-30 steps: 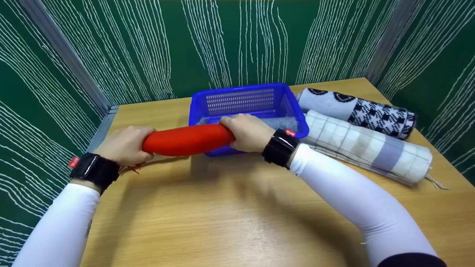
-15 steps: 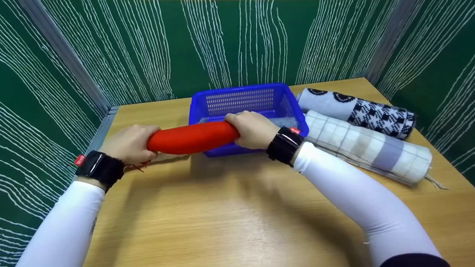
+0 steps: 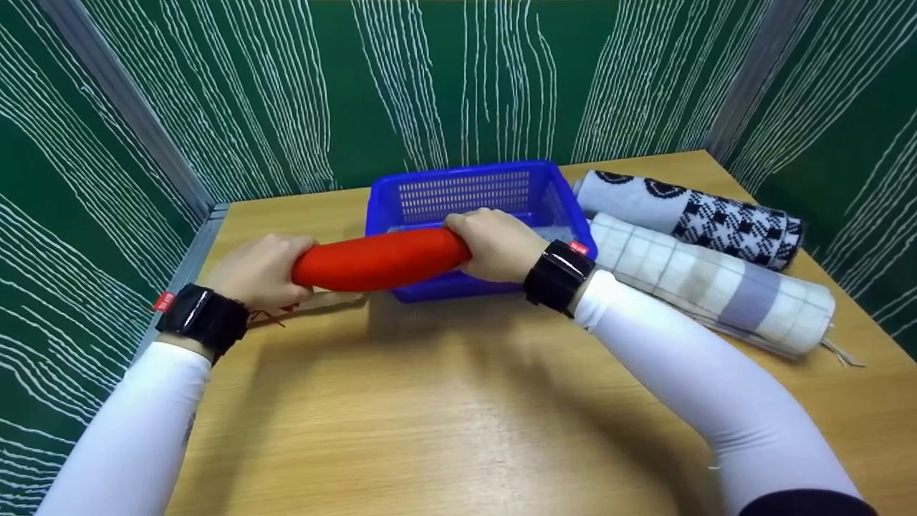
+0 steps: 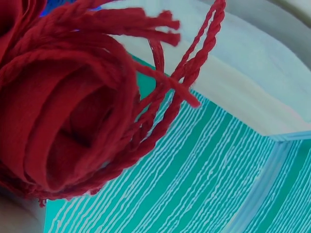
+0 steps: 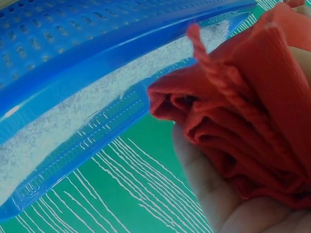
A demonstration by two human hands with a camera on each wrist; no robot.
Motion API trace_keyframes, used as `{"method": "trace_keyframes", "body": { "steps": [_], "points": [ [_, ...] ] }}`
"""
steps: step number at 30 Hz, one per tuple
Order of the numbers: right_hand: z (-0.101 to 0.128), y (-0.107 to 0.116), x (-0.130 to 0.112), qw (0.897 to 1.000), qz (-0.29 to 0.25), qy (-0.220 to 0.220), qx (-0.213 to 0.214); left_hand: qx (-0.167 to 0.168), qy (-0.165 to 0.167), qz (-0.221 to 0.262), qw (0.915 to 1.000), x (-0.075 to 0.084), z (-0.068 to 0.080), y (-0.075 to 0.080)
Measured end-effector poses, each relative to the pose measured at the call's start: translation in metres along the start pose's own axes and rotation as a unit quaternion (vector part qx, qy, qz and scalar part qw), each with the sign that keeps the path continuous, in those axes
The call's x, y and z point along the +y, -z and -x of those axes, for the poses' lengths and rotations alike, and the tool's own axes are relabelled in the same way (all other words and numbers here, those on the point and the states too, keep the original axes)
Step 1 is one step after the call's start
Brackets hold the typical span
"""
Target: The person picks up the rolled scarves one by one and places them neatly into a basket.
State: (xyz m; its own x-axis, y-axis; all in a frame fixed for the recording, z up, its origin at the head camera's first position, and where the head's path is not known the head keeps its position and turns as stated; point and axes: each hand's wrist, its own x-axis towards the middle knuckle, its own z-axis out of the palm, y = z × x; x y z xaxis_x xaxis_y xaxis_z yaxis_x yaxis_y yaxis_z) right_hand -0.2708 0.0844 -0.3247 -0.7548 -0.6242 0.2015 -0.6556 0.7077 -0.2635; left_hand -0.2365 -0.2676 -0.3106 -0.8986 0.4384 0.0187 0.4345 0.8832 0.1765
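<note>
A red rolled-up scarf [image 3: 380, 259] with twisted fringe is held level above the table, just in front of a blue plastic basket [image 3: 423, 290] in the head view. My left hand [image 3: 265, 271] grips its left end and my right hand [image 3: 498, 245] its right end. Coiled layers and dangling red fringe [image 4: 175, 87] fill much of the left wrist view. In the right wrist view, the roll's folded end [image 5: 214, 126] rests against my fingers. Inside the basket lies a fuzzy grey roll [image 5: 73, 114], largely hidden by the right hand in the head view.
Two rolled scarves lie right of the basket: a cream plaid one [image 3: 709, 283] and a black-and-white patterned one [image 3: 688, 211] behind it. A beige strip [image 3: 331, 301] lies on the wooden table [image 3: 401, 430] below the red roll. Green, white-lined panels [image 3: 487, 86] enclose the table.
Both hands have carried the red scarf slightly to the right and a little farther from me, so it covers more of the basket's front. The other rolls have stayed put.
</note>
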Motion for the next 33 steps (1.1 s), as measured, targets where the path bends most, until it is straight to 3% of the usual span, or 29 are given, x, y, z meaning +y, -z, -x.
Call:
{"method": "trace_keyframes", "body": {
  "steps": [33],
  "points": [
    [0.004,0.000,0.024,1.000,0.005,-0.017,0.022,0.021,-0.008,-0.009,0.9997,0.008,-0.022,-0.004]
  ]
}}
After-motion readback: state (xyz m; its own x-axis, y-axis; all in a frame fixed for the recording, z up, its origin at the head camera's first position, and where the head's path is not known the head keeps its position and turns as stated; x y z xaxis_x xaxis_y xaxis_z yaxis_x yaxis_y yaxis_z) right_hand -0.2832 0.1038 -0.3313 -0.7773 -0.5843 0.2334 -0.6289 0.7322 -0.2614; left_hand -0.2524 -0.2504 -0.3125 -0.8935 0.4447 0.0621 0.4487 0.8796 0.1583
